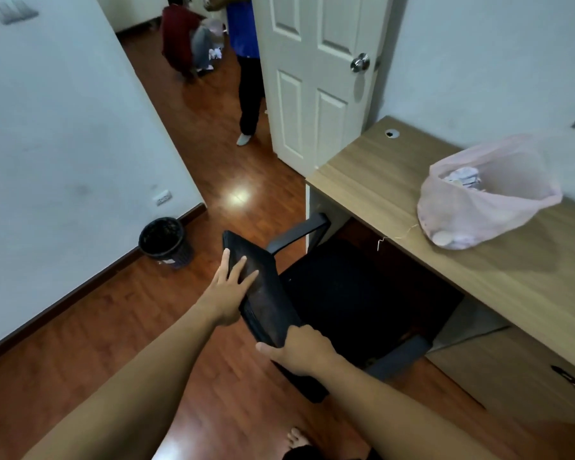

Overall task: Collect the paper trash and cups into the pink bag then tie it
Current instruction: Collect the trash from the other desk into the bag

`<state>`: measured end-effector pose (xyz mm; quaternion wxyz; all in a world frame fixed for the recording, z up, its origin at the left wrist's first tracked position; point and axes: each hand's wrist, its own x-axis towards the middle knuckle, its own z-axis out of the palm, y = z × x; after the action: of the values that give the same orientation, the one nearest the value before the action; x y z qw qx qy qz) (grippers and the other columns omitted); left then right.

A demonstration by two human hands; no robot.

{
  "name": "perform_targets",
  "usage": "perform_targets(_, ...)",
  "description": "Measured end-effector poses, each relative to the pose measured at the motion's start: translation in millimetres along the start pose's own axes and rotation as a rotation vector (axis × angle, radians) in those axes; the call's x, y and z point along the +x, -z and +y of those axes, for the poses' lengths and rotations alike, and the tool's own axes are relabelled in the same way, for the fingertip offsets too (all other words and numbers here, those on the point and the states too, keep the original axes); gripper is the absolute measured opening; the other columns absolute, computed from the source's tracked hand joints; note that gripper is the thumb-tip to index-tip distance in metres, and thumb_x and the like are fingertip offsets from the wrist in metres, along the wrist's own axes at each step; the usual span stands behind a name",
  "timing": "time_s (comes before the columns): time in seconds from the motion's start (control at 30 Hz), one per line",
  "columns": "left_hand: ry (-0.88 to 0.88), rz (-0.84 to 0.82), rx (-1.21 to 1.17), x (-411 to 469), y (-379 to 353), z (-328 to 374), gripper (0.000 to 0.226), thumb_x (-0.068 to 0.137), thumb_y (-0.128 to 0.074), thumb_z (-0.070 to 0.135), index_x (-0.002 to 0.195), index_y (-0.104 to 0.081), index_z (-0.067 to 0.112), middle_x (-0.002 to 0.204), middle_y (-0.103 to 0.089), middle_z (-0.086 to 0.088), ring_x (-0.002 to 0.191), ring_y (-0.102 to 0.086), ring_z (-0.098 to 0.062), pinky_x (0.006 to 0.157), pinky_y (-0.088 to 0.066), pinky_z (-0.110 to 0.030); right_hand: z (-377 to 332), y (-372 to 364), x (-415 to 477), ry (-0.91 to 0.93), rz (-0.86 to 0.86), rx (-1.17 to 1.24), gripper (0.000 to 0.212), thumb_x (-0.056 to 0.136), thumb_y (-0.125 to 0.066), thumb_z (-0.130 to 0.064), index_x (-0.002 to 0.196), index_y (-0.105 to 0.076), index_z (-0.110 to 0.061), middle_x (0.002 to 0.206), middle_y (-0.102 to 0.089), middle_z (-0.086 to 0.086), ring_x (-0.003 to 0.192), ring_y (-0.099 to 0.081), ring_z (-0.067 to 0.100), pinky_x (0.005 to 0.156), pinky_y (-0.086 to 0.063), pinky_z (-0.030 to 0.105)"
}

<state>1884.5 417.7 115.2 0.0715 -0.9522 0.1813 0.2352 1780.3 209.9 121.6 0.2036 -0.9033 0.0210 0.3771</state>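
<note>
The pink bag [485, 197] sits open on the wooden desk [372, 180] at the right, with crumpled paper trash [463, 179] showing in its mouth and a pale cup shape low inside. Both my hands are on the back of a black office chair [266, 293] pushed partly under the desk. My left hand [231, 287] lies with fingers spread on the backrest's upper edge. My right hand [299, 351] grips the backrest's near corner. Neither hand touches the bag.
A black waste bin [165, 240] stands by the left wall. A white door [312, 78] stands open behind the desk. Two people [213, 38] are in the hallway beyond. My bare foot [296, 439] shows on the wood floor.
</note>
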Motion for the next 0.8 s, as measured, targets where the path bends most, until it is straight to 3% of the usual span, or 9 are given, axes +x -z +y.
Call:
perform_targets(0.07, -0.011, -0.009, -0.022, 7.7, 5.2, 8.1, 0.103, 0.096, -0.060, 0.004, 0.175, 0.001, 0.029, 0.180, 0.023, -0.010, 0.148, 0.051, -0.047, 0.134, -0.021, -0.057, 9.8, 2.5, 0.5, 0.001, 0.020, -0.017, 0.109, 0.078, -0.036, -0.105, 0.126, -0.067, -0.012, 0.127, -0.069, 0.013, 0.109, -0.069, 0.037, 0.088, -0.059, 0.044)
perform_targets(0.17, -0.042, 0.009, -0.057, 25.2, 11.7, 22.5, 0.097, 0.098, -0.061, 0.012, 0.174, -0.004, 0.031, 0.181, 0.016, -0.010, 0.147, 0.052, -0.049, 0.132, -0.024, -0.059, 26.8, 10.6, 2.7, -0.022, 0.072, -0.021, 0.111, 0.076, -0.030, -0.108, 0.121, -0.067, -0.013, 0.124, -0.070, 0.013, 0.111, -0.068, 0.038, 0.091, -0.056, 0.046)
perform_targets(0.3, -0.062, 0.063, -0.112, 59.2, 17.4, 47.4, 0.088, 0.099, -0.064, 0.026, 0.172, -0.016, 0.034, 0.180, -0.001, -0.007, 0.151, 0.047, -0.048, 0.133, -0.010, -0.067, 54.5, 34.0, 9.1, -0.081, 0.110, -0.068, 0.104, 0.081, -0.035, -0.102, 0.129, -0.063, -0.015, 0.130, -0.067, 0.012, 0.116, -0.066, 0.039, 0.097, -0.055, 0.049)
perform_targets(0.43, -0.035, 0.045, -0.141, 88.7, 40.8, 85.5, 0.090, 0.098, -0.069, 0.023, 0.172, -0.018, 0.032, 0.179, -0.001, -0.007, 0.153, 0.045, -0.049, 0.133, 0.000, -0.065, 82.6, 55.5, 18.1, -0.145, 0.198, -0.048, 0.096, 0.085, -0.042, -0.097, 0.134, -0.060, -0.017, 0.133, -0.065, 0.010, 0.120, -0.065, 0.039, 0.099, -0.053, 0.048)
perform_targets(0.63, -0.011, -0.002, -0.121, 133.7, 73.3, 136.5, 0.094, 0.095, -0.072, 0.027, 0.172, -0.019, 0.028, 0.180, 0.004, -0.012, 0.150, 0.045, -0.054, 0.133, 0.000, -0.066, 142.2, 78.7, 29.4, -0.188, 0.309, -0.009, 0.070, 0.103, -0.057, -0.062, 0.155, -0.046, -0.016, 0.145, -0.055, 0.009, 0.133, -0.055, 0.034, 0.103, -0.055, 0.050)
perform_targets(0.8, 0.018, -0.019, -0.126, 174.4, 88.8, 168.4, 0.097, 0.092, -0.075, 0.027, 0.172, -0.020, 0.029, 0.180, 0.007, -0.013, 0.146, 0.050, -0.056, 0.133, -0.001, -0.067, 191.1, 116.5, 47.2, -0.212, 0.315, 0.018, 0.072, 0.100, -0.057, -0.065, 0.154, -0.048, -0.018, 0.144, -0.056, 0.007, 0.132, -0.058, 0.032, 0.101, -0.057, 0.049)
